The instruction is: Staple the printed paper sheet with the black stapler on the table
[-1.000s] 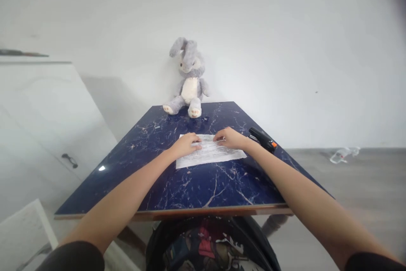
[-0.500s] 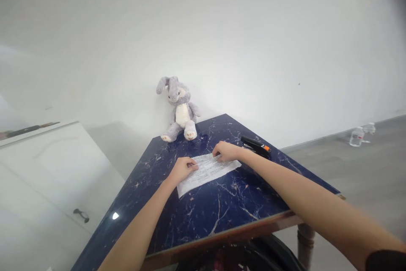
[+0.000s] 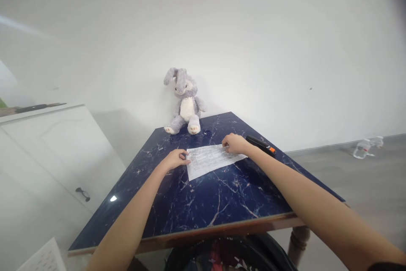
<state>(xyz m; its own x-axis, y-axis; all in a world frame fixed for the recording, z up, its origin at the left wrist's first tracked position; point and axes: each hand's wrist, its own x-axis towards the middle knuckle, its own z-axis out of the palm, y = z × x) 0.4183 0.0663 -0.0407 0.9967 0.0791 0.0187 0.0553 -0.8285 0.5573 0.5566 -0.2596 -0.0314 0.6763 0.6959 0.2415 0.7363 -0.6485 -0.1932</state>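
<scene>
A printed sheet of paper (image 3: 212, 160) lies on the dark blue marbled table (image 3: 203, 203). My left hand (image 3: 175, 159) is at the sheet's left edge, fingers curled and pinched on it. At the far right edge, my right hand (image 3: 234, 143) has bent fingers pressing on the sheet. Just right of that hand lies a black stapler with an orange tip (image 3: 261, 145), apart from the paper.
A grey and white plush rabbit (image 3: 185, 102) sits at the table's far edge against the white wall. A white cabinet with a dark handle (image 3: 83, 194) stands to the left. Clear plastic bottles (image 3: 367, 147) lie on the grey floor at the right.
My left hand has slid from the middle of the sheet to its left edge, and my right hand to its far right edge. The camera view has shifted.
</scene>
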